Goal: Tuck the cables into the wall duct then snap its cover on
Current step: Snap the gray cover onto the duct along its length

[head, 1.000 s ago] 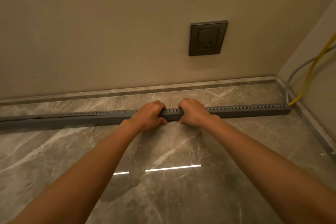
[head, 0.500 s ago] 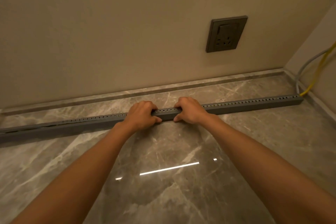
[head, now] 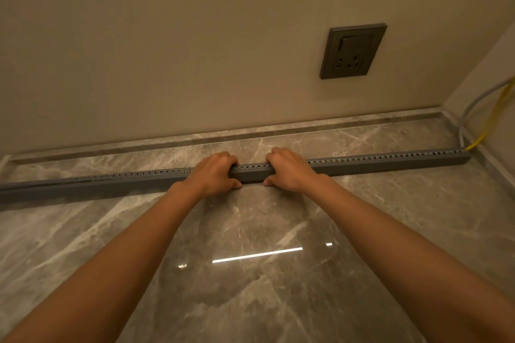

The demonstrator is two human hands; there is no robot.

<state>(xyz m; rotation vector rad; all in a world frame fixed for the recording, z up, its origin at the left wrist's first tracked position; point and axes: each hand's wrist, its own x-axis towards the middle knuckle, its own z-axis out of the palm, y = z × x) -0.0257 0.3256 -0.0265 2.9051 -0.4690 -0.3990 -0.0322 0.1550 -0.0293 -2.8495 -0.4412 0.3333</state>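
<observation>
1. A plain beige back wall (head: 167, 50) filled the upper half of the view and met a side wall (head: 498, 69) in a corner at the right.
2. A glossy grey marble floor (head: 376, 231) spread below, edged by a low skirting strip (head: 306, 127) of the same stone along the foot of the back wall.
3. A long grey duct (head: 390, 163) lay on the floor, roughly parallel to the back wall and apart from the skirting strip. A row of small slots ran along its top. Its right end reached the foot of the side wall and its left end ran out of view. Whether a cover sat fully home on it could not be told.
4. Two bare forearms reached in from the bottom edge to the middle of the duct.
5. The left hand (head: 214, 175) gripped the duct, its fingers (head: 227, 159) curled over the top and its thumb on the near face by the floor.
6. The right hand (head: 289, 171) gripped it just beside the left in the same way, with a short stretch of duct showing between them.
7. A dark socket (head: 352, 50) sat on the back wall, above and to the right of the hands.
8. A yellow cable (head: 493, 117) and a grey cable (head: 471, 111) came down the side wall and met the duct's right end.
9. A thin white reflection (head: 256, 255) gleamed on the floor between the forearms.
</observation>
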